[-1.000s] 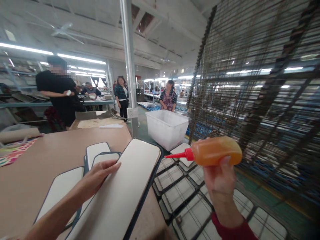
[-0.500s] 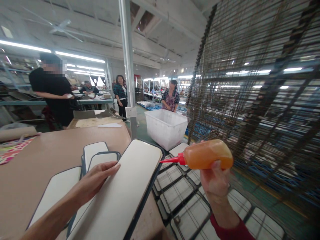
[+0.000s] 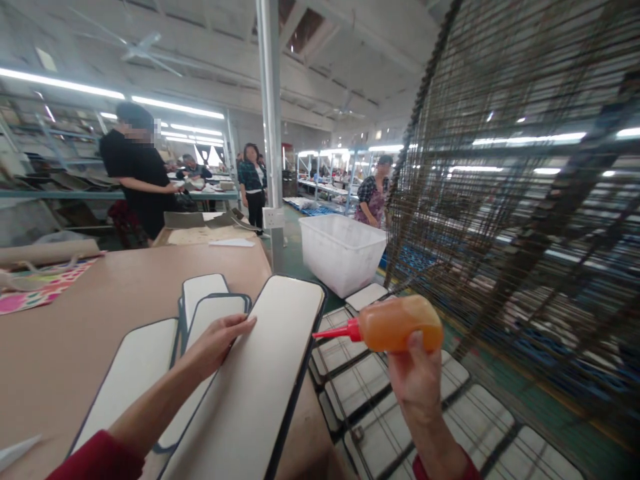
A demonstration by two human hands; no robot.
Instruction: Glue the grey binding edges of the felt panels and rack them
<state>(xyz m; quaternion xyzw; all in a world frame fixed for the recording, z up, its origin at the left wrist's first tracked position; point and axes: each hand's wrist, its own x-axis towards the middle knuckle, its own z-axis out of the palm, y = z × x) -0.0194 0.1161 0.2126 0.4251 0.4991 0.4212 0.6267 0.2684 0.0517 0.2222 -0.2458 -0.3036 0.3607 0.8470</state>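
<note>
My left hand [image 3: 227, 337] grips the left edge of a long white panel [image 3: 265, 353] with rounded corners and a dark border, thumb on its face. The panel is tilted up over the table's edge. In my right hand [image 3: 417, 373] lies a squeeze bottle [image 3: 397, 325] of amber liquid, held sideways. Its red pointed nozzle [image 3: 337, 331] meets the panel's right edge near the upper corner; whether liquid comes out is too small to tell. More such panels [image 3: 135, 367] lie overlapping on the table behind my left hand.
The brown table [image 3: 135, 287] spans the left. To the right, a wire rack [image 3: 367, 383] holds several white panels, and a raised mesh rack [image 3: 500, 167] stands beyond. A white plastic bin [image 3: 343, 257] and a metal post [image 3: 273, 133] are ahead. Several people stand or sit farther back.
The bottle's nozzle has slid down a little along the panel's right edge. My view has turned slightly left. The person beyond the bin has shifted right.
</note>
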